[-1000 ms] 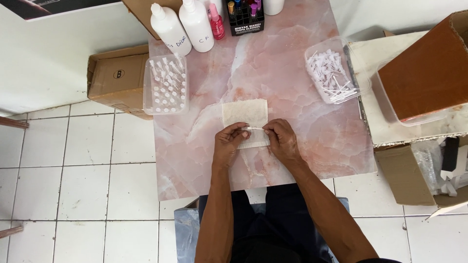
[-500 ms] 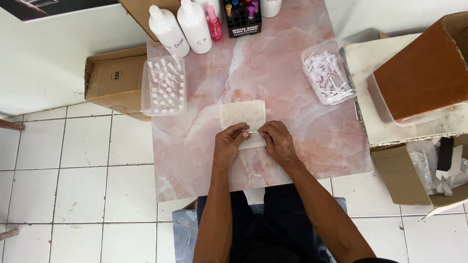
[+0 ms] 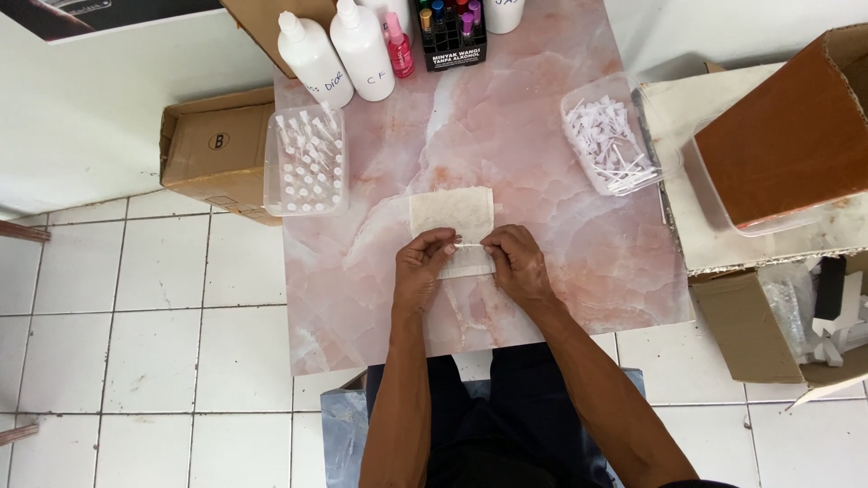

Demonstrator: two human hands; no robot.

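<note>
My left hand (image 3: 423, 271) and my right hand (image 3: 518, 262) meet over the middle of a pink marble-pattern table (image 3: 380, 298). Between their fingertips they pinch a thin white stick-like piece (image 3: 468, 245), held level. Under the hands lies a pale cloth or paper sheet (image 3: 452, 215), partly covered by my fingers. What the small piece is exactly cannot be told.
A clear tray of several small vials (image 3: 306, 163) sits at the table's left. A clear tub of white sticks (image 3: 608, 145) sits at the right. White bottles (image 3: 360, 47), a pink bottle and a black rack stand at the far edge. Cardboard boxes (image 3: 212, 149) flank the table on the tiled floor.
The hands stay together over the sheet with only slight finger movement. The view has shifted a little.
</note>
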